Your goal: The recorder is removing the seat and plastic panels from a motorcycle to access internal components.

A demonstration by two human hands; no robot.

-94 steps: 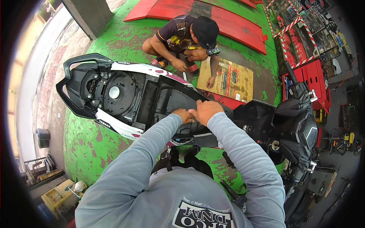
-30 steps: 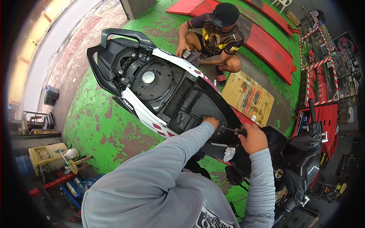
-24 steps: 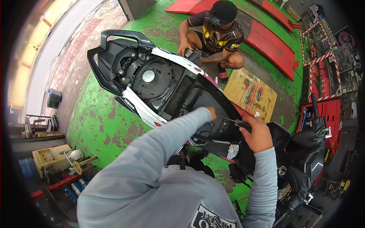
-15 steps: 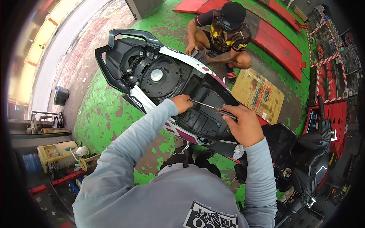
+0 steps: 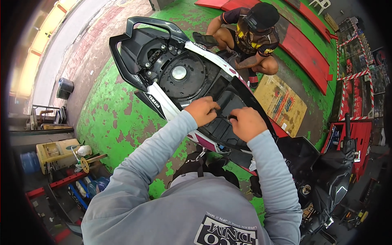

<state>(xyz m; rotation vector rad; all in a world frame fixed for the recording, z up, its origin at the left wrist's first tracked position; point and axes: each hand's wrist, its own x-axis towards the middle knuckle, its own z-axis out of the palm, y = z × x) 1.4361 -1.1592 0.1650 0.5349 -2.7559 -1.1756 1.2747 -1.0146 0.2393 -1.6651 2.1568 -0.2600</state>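
Note:
A scooter with its seat off stands before me, its black storage bin [image 5: 222, 130] uncovered. My left hand [image 5: 203, 111] is over the bin's near-left rim, with fingers curled and pinched toward the middle. Just right of it, my right hand [image 5: 249, 123] is closed over the bin, thumb and forefinger toward the left hand. Whatever either hand holds is hidden by the fingers. A round silver cap [image 5: 179, 72] lies in the black tray left of the bin, and the black grab rail [image 5: 118, 47] rings the scooter's tail.
A co-worker [image 5: 255, 38] squats across the scooter, with a dark piece [image 5: 205, 40] near one hand. Flattened cardboard [image 5: 281, 105] lies on the green floor beside red ramps [image 5: 304, 61]. The scooter's handlebar [image 5: 347, 139] is at right; a yellow container [image 5: 57, 153] stands at left.
The screwdriver that spanned between my hands no longer shows. My right hand has moved left and turned knuckles up, closer to my left. The co-worker's dark piece has moved leftward and up.

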